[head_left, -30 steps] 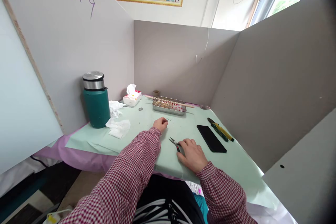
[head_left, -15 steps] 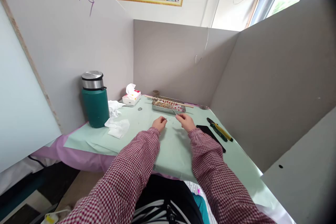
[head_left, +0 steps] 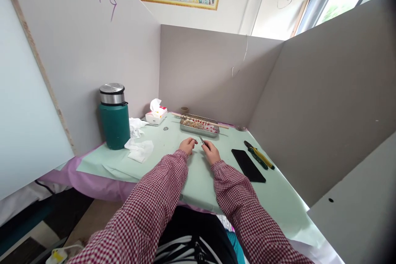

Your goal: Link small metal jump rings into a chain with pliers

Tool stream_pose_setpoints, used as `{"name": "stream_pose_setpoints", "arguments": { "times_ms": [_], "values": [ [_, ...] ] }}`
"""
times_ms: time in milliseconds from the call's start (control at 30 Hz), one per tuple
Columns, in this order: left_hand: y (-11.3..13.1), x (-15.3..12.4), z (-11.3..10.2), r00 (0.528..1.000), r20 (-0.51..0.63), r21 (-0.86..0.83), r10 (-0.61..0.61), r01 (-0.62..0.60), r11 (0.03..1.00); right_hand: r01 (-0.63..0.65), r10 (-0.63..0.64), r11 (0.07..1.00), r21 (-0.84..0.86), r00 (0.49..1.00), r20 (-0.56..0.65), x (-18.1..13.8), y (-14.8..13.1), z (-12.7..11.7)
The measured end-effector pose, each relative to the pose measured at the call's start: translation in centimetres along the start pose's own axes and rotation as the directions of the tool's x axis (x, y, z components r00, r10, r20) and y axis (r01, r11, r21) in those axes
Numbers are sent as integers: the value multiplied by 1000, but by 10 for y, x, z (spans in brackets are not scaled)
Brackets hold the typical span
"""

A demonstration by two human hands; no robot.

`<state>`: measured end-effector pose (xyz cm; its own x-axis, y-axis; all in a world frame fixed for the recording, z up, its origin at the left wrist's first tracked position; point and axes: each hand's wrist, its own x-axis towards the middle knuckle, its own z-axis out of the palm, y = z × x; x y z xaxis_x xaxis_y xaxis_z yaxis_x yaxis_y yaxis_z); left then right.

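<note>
Head view: left hand [head_left: 187, 146] pinched shut on something too small to identify, right hand [head_left: 210, 151] gripping small pliers [head_left: 201, 140] just beside it over the counter [head_left: 173, 161], near the tray [head_left: 199, 125]; slipping jaws could likely drop the piece.

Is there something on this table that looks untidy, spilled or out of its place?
Only the crumpled tissues lying loose beside the green flask, outside the tissue box. The tray, phone and pliers lie orderly; nothing looks spilled.
</note>
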<state>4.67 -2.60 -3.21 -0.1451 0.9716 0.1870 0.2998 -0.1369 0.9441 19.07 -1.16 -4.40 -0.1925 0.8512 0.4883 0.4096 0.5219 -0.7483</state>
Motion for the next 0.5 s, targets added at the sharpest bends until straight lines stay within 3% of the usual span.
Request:
{"name": "stream_pose_setpoints", "arguments": {
  "times_ms": [233,500],
  "values": [
    [6,-1,0,995,12,-217,-95,95,971,45,-45,998,-44,999,11,-5,-7,-1],
    [8,-1,-2,993,39,-286,-112,118,951,93,-91,991,-98,995,30,-8,-11,1]
  ]
}}
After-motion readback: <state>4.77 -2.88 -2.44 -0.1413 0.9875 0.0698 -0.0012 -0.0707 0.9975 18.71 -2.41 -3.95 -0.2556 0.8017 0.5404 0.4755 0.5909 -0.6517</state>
